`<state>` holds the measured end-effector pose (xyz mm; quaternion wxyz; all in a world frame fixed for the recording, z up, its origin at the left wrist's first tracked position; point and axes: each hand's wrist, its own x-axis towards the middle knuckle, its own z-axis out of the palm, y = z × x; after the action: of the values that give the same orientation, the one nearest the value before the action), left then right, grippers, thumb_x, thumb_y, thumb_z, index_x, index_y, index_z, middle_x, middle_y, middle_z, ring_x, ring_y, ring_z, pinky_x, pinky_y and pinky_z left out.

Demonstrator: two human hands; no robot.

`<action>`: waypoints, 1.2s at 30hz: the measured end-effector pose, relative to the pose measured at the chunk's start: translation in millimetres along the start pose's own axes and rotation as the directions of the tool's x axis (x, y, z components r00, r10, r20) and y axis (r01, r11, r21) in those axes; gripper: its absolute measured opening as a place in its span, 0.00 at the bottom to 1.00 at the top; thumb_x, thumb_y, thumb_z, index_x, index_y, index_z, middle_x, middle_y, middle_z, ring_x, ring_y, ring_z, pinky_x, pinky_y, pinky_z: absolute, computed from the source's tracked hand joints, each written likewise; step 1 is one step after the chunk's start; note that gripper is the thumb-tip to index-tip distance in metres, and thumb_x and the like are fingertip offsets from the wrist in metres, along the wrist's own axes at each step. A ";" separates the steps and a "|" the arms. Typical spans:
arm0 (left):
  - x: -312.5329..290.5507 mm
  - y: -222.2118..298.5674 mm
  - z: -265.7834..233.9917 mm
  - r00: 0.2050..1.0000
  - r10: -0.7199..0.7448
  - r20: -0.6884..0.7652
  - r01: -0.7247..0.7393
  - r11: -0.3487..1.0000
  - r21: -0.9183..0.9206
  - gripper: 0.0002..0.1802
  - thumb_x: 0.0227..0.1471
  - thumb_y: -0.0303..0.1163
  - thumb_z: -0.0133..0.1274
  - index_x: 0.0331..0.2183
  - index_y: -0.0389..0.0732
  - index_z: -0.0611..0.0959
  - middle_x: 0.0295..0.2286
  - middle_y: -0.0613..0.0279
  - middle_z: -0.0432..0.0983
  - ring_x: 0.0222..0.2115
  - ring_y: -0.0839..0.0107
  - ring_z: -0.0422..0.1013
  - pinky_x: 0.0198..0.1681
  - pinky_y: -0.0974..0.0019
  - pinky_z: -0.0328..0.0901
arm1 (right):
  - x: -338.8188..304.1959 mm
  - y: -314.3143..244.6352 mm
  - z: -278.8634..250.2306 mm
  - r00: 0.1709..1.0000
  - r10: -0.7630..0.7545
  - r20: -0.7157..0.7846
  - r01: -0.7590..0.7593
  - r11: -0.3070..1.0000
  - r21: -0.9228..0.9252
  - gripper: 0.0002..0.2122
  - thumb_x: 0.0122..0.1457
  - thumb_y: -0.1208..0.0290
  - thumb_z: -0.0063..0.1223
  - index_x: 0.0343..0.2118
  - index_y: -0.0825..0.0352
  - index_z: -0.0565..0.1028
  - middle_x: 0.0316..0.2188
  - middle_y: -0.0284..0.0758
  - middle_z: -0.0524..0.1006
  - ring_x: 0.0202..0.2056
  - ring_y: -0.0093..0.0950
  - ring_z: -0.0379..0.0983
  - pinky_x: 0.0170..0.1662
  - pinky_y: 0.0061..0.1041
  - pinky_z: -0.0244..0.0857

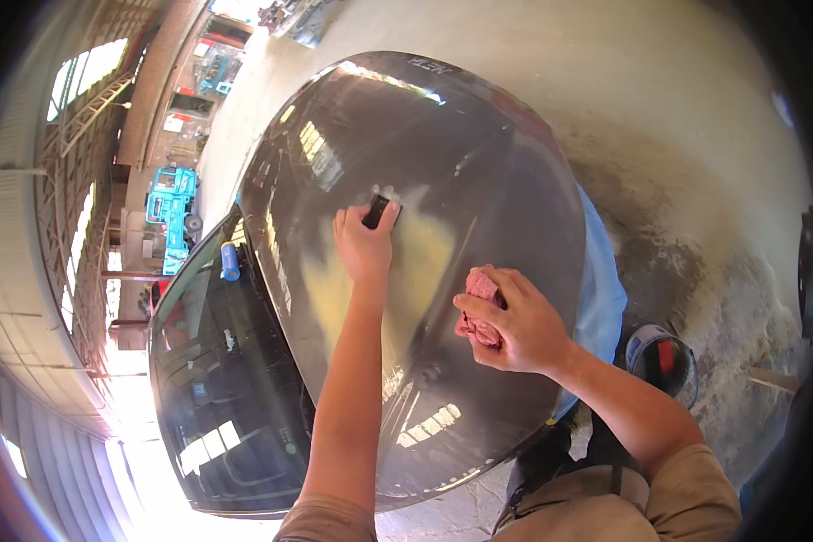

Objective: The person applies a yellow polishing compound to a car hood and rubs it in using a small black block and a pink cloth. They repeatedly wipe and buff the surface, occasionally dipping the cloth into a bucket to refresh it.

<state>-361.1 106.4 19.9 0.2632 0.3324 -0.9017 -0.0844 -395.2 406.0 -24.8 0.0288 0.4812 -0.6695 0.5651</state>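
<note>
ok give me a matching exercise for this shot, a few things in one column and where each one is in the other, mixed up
Things:
1. black sanding block
2. pink rag
3. blue bottle
4. bucket

Places:
A. on the floor beside the car
B. under the left hand, on the hood
C. at the base of the windshield
D. bunched in the right hand

Pairs: 1-B, 2-D, 3-C, 4-A

The left hand (363, 242) presses a block (380, 210) on the hood (479, 163), with the right hand (519, 323) and its rag (481, 307) to its right. The windshield (217, 388) lies left of the hood, a bottle (230, 261) at its edge; a bucket (664, 359) stands on the floor at right.
</note>
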 end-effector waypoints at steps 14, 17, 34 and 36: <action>-10.0 20.7 7.8 0.999 0.031 0.027 -0.031 0.999 -0.008 0.30 0.53 0.51 0.77 0.39 0.32 0.87 0.38 0.49 0.80 0.45 0.46 0.76 0.51 0.46 0.71 | 0.2 3.1 -4.2 1.000 0.007 -0.009 -0.007 1.000 -0.004 0.33 0.48 0.66 0.75 0.61 0.50 0.80 0.62 0.47 0.77 0.56 0.51 0.78 0.60 0.46 0.76; 1.6 29.6 16.9 1.000 0.002 0.001 -0.002 1.000 0.022 0.30 0.54 0.51 0.77 0.39 0.33 0.87 0.39 0.49 0.79 0.46 0.46 0.75 0.52 0.46 0.70 | -0.8 3.0 -5.2 1.000 0.009 -0.005 -0.009 1.000 -0.015 0.33 0.48 0.66 0.76 0.61 0.50 0.80 0.62 0.47 0.77 0.56 0.50 0.78 0.60 0.46 0.76; -26.8 59.0 31.7 0.997 0.073 -0.024 -0.072 0.996 0.054 0.29 0.54 0.54 0.77 0.36 0.34 0.87 0.38 0.50 0.80 0.46 0.48 0.76 0.53 0.48 0.71 | -0.8 9.0 -5.3 1.000 -0.001 -0.027 0.001 1.000 -0.013 0.37 0.45 0.69 0.76 0.63 0.49 0.78 0.62 0.49 0.76 0.55 0.52 0.78 0.59 0.48 0.77; -58.6 69.2 18.2 0.996 0.055 0.066 -0.058 0.998 0.039 0.31 0.54 0.55 0.76 0.38 0.34 0.88 0.40 0.49 0.81 0.48 0.47 0.76 0.54 0.47 0.70 | -3.6 10.2 -10.1 1.000 0.004 -0.028 -0.005 0.999 -0.035 0.37 0.46 0.70 0.76 0.63 0.49 0.78 0.62 0.49 0.76 0.55 0.53 0.78 0.59 0.48 0.77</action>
<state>-371.6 196.6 2.6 0.2291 0.3093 -0.9204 -0.0693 -405.3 415.1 -30.7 0.0452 0.4712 -0.6798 0.5601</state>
